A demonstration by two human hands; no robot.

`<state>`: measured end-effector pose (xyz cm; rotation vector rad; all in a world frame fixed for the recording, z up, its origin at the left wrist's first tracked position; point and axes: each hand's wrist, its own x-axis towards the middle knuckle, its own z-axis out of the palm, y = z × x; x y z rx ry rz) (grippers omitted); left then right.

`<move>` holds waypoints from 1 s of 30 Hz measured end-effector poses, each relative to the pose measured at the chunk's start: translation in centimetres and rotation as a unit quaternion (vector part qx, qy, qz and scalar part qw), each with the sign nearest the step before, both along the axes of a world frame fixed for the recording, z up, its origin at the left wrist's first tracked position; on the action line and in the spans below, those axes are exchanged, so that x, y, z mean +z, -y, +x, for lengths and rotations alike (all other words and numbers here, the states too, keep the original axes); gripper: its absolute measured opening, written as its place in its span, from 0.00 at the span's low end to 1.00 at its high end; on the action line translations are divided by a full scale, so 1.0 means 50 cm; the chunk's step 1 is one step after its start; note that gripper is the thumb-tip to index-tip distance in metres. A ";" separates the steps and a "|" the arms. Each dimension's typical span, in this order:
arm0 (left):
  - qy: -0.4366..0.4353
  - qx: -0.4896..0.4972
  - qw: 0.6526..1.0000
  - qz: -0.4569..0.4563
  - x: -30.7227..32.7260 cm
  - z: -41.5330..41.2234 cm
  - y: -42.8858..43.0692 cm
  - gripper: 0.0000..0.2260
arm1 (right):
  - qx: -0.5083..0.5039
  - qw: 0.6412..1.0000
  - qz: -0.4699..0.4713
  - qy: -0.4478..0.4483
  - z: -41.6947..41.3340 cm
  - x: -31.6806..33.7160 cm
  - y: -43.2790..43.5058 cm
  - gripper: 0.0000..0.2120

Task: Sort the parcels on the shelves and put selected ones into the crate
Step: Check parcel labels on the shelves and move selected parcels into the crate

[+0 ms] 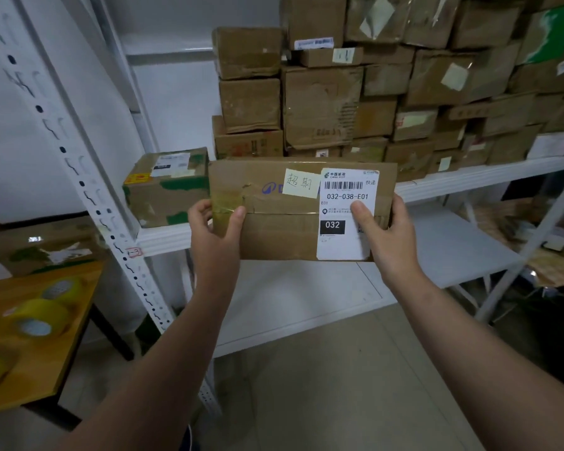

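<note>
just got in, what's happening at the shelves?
A person is holding a flat cardboard parcel up in front of the shelf, left hand gripping its left edge and right hand its right edge, thumb on the white shipping label. The label reads 032-038-E01, and a yellow sticky note sits beside it. More boxes are stacked on the shelf behind. No crate is in view.
</note>
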<state>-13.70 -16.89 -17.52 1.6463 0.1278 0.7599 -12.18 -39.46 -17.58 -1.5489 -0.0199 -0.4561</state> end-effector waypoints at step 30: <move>-0.139 -0.335 0.932 0.020 -0.203 0.136 0.903 0.15 | -0.345 0.927 0.052 -0.136 -0.164 -0.211 0.805 0.33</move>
